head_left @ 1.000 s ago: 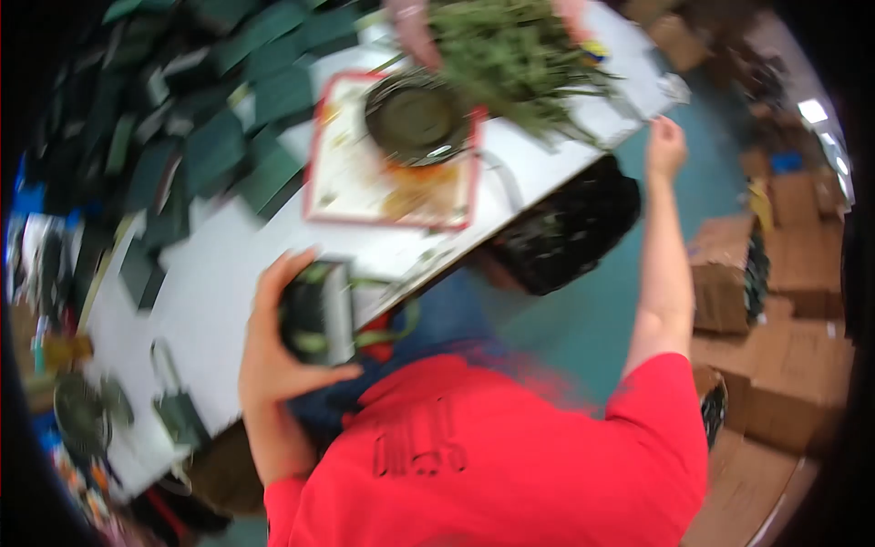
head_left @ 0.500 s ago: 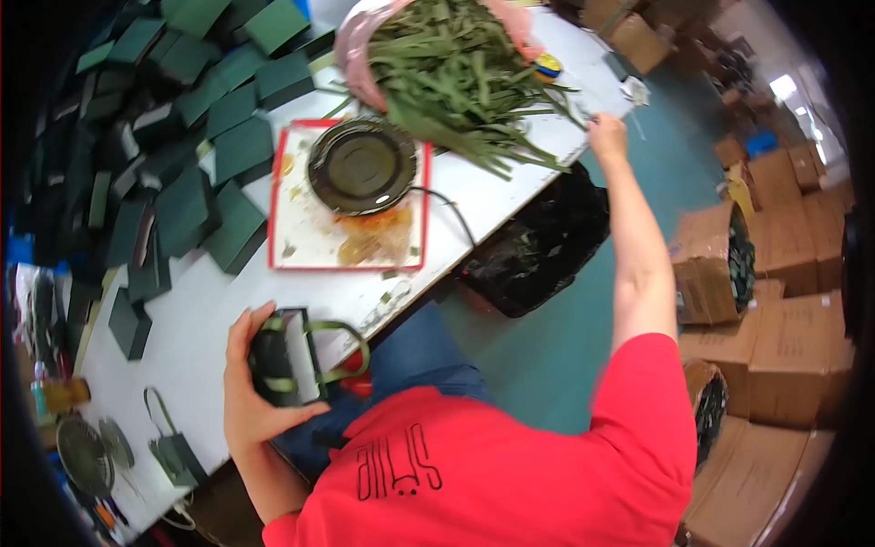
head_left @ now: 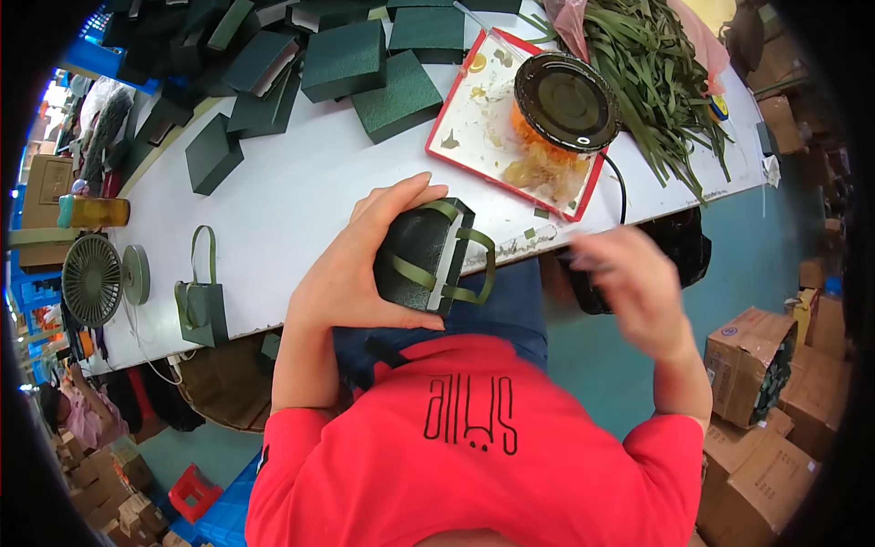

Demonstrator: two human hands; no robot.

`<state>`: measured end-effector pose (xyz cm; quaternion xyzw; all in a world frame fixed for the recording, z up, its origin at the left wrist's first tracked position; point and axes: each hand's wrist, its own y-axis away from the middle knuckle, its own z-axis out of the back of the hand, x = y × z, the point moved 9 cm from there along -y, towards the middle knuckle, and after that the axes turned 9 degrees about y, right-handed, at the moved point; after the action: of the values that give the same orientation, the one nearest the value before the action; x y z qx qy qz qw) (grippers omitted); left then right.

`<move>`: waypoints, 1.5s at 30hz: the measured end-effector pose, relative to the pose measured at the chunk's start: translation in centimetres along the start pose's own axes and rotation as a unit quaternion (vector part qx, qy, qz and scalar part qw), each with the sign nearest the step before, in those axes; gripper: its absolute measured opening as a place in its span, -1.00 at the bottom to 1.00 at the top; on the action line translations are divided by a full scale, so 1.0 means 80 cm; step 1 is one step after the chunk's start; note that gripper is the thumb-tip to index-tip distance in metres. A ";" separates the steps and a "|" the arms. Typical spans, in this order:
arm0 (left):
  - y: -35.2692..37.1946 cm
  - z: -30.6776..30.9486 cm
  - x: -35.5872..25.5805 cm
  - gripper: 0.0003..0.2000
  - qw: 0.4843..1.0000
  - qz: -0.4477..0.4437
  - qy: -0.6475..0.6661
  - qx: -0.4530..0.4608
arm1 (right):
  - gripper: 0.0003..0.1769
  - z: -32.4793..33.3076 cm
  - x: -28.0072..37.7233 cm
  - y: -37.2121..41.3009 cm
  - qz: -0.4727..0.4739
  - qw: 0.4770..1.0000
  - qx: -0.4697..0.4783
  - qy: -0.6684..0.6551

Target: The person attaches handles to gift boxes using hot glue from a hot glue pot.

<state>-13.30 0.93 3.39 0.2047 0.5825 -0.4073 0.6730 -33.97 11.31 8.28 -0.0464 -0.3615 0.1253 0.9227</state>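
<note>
In my left hand [head_left: 351,260] is a small dark green box [head_left: 410,251] with a pale open edge, the thumb and fingers wrapped round its sides. Olive-green ribbon crosses the box, and a loop of ribbon [head_left: 490,269] stands out from its right side like a handle. My right hand [head_left: 629,283] is to the right of the box, in front of the table edge, its fingers smeared by motion. I cannot make out anything in it. A similar small box [head_left: 200,312] with a ribbon handle stands at the table's left.
A round dark hot plate [head_left: 567,100] sits on a stained white tray [head_left: 465,128] with a red rim. Many olive ribbon strips [head_left: 647,82] lie at the back right. Several green boxes [head_left: 344,59] are piled behind. A small fan [head_left: 91,281] stands left; cartons [head_left: 752,365] line the right floor.
My right hand has come back from the far right table corner toward the box. My left hand still holds the box. The view has swung left.
</note>
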 end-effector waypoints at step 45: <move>0.013 0.013 0.004 0.30 0.997 0.018 -0.072 0.001 | -0.75 -0.048 -0.017 -0.037 -0.139 0.946 0.067 -0.284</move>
<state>-11.86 0.63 3.15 0.1859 0.5283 -0.4089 0.7205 -31.75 8.11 5.04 0.1035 -0.6019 0.0273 0.7914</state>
